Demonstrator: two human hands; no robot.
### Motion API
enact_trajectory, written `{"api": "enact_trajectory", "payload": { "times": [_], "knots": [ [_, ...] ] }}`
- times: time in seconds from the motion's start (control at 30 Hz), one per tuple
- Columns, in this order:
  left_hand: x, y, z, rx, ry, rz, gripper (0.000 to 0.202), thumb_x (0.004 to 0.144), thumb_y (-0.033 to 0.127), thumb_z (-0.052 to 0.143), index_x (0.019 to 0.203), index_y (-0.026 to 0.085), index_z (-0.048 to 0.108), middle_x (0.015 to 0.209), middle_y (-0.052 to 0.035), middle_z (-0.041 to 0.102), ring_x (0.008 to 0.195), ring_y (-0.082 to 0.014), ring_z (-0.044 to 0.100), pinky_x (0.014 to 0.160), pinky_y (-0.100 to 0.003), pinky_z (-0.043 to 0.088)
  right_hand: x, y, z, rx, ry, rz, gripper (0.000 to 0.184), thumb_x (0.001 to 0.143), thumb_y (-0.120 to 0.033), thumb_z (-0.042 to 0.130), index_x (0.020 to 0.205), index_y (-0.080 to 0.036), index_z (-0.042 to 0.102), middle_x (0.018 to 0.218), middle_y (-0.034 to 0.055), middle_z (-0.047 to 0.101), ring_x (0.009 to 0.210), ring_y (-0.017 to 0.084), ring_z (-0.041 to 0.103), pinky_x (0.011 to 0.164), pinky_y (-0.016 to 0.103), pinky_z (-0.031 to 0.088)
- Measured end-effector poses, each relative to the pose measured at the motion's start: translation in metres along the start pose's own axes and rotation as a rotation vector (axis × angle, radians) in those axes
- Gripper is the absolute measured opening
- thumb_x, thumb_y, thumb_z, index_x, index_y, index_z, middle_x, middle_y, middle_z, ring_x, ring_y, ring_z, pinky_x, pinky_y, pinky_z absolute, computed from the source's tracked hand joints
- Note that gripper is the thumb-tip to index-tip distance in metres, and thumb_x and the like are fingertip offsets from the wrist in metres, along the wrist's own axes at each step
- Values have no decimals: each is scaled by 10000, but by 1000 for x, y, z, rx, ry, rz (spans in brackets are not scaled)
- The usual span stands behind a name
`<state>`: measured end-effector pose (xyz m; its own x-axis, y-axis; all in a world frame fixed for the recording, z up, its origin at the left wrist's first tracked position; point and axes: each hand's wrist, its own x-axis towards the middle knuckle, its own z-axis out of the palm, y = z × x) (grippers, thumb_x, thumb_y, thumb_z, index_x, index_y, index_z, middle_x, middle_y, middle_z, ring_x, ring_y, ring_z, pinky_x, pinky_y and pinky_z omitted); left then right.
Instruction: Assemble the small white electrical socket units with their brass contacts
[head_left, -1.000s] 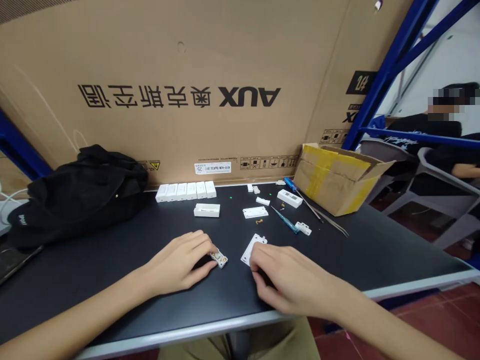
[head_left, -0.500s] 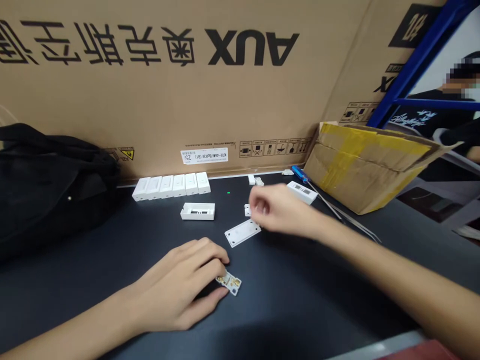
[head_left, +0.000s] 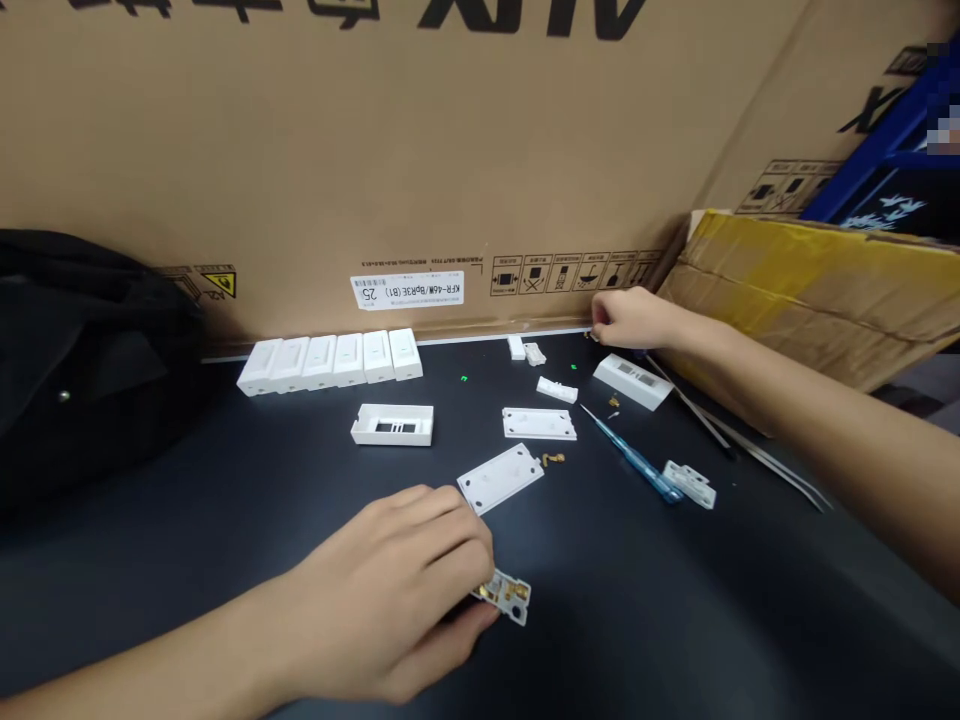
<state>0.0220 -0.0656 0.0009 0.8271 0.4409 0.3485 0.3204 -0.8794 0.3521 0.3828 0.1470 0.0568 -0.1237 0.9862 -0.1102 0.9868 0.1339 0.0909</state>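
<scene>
Right arm (head_left: 787, 420) stretched far forward

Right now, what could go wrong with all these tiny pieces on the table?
The little brass pieces lie loose on the black table, so a sleeve could brush them away. The small white part with gold contacts could slip from the left hand. The right hand is close to the white housing and might bump it.

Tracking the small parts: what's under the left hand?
The left hand covers one end of a small white board with gold contacts; the other end sticks out past the fingers. The black tabletop shows around the hand, but whatever lies beneath the palm is hidden.
</scene>
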Motion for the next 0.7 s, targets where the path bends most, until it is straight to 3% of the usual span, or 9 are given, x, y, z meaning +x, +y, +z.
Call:
{"api": "enact_trajectory", "payload": {
  "times": [0.2,0.33,0.53,0.63,0.7],
  "knots": [
    [1,-1,1,-4,-2,-3,75,1064,223,570,1053,206,642,971,-36,719,833,-204,634,752,-335,505,-1,8,-11,80,-44,-41,100,847,-205,754,757,-207,712,718,37,759,727,235,737,694,361,588],
    [0,-1,1,28,39,12,107,1077,242,580,999,200,642,934,-25,717,803,-189,630,727,-331,487,-20,-3,-24,169,61,-61,82,785,-142,694,745,-215,693,733,41,771,746,248,736,705,371,566],
    [-3,-4,2,100,96,21,191,1101,323,617,957,198,626,902,-18,713,797,-179,637,707,-322,487,-83,-49,-45,357,181,-207,66,850,-276,703,850,-214,724,830,49,794,725,204,713,652,331,547],
    [-2,-4,1,117,107,8,238,1117,385,614,968,199,615,908,-18,721,792,-174,646,706,-314,500,-115,-80,-34,610,175,-448,95,831,-309,719,819,-217,738,729,26,758,643,177,673,594,304,516],
    [-2,-5,0,108,107,-10,273,1118,444,613,999,198,616,933,-26,736,801,-177,662,716,-310,518,-133,-100,-19,661,119,-534,133,859,-339,719,787,-228,722,700,-6,736,625,152,668,592,278,520]
  ]
}}
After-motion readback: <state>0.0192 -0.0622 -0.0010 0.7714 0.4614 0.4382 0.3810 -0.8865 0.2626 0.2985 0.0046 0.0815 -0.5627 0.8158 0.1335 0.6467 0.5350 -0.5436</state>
